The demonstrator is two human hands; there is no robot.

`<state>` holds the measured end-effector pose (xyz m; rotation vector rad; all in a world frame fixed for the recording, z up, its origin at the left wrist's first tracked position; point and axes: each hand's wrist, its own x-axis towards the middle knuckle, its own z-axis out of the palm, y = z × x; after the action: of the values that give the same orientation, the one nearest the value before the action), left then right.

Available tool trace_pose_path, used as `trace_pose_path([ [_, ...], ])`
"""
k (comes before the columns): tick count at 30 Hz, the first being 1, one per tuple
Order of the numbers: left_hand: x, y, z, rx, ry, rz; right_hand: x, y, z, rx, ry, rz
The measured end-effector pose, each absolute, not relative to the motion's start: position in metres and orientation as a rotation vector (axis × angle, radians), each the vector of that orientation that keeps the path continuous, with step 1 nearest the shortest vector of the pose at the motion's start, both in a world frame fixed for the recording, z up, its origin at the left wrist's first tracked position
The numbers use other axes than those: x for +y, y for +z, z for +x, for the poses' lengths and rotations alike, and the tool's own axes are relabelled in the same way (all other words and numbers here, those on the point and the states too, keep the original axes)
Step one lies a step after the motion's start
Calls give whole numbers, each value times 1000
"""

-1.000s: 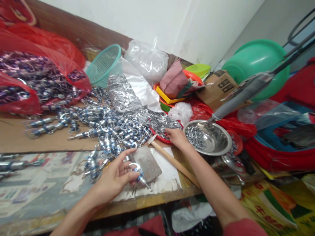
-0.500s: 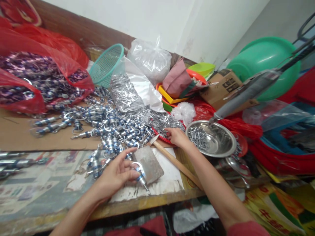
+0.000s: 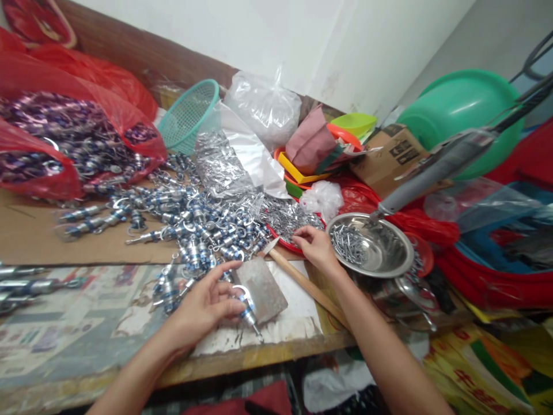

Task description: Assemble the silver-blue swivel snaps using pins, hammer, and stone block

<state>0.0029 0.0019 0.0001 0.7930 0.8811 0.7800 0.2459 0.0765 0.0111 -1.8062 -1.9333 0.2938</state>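
My left hand is closed on a hook fitting, a silver-and-blue metal cylinder with a curved hook at its top and a small eye at its lower end. A flat grey metal block lies right beside it on white paper. Over the near edge of a red tray heaped with small silver metal pieces is my right hand, its thumb and fingertips pinched together. What they hold, if anything, is too small to make out. A hammer with a wooden handle lies between the hands, partly under my right forearm.
Many similar fittings are piled on cardboard at left. Behind them stand a red bag full of more fittings and a green basket. At right are a steel bowl of metal pins and a grey-handled tool slanting over it.
My right hand's fingers have drawn together from a stretched-out pointing shape, and the hand has moved slightly right. My left hand stays in place with the hook fitting.
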Motion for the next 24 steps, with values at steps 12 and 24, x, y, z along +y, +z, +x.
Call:
trace_pose_path([
  [12,3,1,4,877,787,802,-8,27,179,-2084,830,-1344],
  [24,1,1,4,844,805,803,-2,27,167,-2296,637,-1332],
])
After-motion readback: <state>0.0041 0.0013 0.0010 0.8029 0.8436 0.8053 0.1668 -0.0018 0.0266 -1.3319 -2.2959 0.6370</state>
